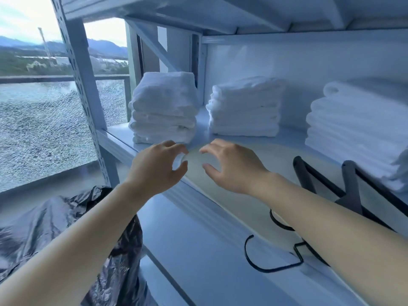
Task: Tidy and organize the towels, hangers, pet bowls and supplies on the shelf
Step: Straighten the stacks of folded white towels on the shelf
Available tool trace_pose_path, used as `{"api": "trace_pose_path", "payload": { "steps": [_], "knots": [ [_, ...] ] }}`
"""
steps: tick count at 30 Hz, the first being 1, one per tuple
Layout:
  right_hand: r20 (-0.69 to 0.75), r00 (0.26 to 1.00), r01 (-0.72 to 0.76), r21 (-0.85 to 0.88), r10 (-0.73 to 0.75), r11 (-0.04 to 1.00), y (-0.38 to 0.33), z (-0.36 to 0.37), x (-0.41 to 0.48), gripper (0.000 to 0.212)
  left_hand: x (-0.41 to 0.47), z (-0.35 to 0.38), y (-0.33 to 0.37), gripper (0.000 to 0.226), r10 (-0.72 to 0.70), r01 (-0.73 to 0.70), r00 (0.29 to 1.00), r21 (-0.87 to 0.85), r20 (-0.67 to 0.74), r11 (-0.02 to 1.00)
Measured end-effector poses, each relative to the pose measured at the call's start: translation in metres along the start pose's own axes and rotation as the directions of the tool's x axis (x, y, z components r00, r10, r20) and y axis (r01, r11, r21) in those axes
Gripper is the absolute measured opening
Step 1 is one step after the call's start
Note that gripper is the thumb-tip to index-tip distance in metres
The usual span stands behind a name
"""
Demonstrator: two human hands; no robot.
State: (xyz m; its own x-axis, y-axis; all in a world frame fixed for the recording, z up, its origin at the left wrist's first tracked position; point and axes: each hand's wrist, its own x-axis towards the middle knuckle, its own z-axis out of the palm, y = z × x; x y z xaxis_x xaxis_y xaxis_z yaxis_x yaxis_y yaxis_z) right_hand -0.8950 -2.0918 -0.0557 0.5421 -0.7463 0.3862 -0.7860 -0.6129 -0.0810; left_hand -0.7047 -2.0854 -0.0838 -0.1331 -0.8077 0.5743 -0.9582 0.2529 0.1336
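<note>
Shelf (154, 208), white metal: three stacks of folded white towels along the back, left stack (164, 113), middle stack (245, 109), right stack (355, 133); black hangers (320, 180) lower right. Left hand (154, 166) and right hand (231, 166), frame centre, fingers curled loosely apart, grasping nothing, at a pale round mat (198, 162).
</note>
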Motion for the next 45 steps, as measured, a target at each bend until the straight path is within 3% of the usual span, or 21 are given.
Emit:
{"api": "trace_pose_path", "payload": {
  "steps": [8, 16, 26, 31, 41, 45],
  "knots": [
    [-0.015, 0.998, 0.063, 0.029, -0.063, 0.998, 0.007, 0.005, 0.036, 0.035, 0.011, 0.005, -0.023, 0.028, -0.053, 0.053, 0.999, 0.05, 0.001, 0.997],
    [0.011, 0.999, 0.046, 0.031, -0.047, 0.998, 0.014, 0.024, 0.068, 0.033, 0.04, 0.015, -0.048, 0.033, 0.035, -0.033, 0.998, 0.043, -0.049, 0.999],
    [-0.217, 0.975, 0.032, -0.034, -0.039, 0.999, 0.036, 0.031, 0.129, 0.038, 0.101, 0.028, -0.081, 0.056, 0.206, -0.189, 0.96, 0.107, -0.19, 0.976],
    [-0.244, 0.97, 0.009, -0.044, -0.019, 0.999, 0.043, 0.042, 0.147, 0.038, 0.123, 0.042, -0.093, 0.061, 0.249, -0.226, 0.958, 0.156, -0.145, 0.961],
    [-0.241, 0.969, 0.037, -0.061, -0.051, 0.997, 0.051, 0.065, 0.156, 0.049, 0.131, 0.062, -0.108, 0.069, 0.304, -0.257, 0.92, 0.204, -0.247, 0.944],
    [-0.285, 0.955, 0.076, -0.041, -0.084, 0.996, 0.058, 0.057, 0.164, 0.039, 0.137, 0.055, -0.11, 0.077, 0.297, -0.253, 0.924, 0.2, -0.24, 0.947]
  ]
}}
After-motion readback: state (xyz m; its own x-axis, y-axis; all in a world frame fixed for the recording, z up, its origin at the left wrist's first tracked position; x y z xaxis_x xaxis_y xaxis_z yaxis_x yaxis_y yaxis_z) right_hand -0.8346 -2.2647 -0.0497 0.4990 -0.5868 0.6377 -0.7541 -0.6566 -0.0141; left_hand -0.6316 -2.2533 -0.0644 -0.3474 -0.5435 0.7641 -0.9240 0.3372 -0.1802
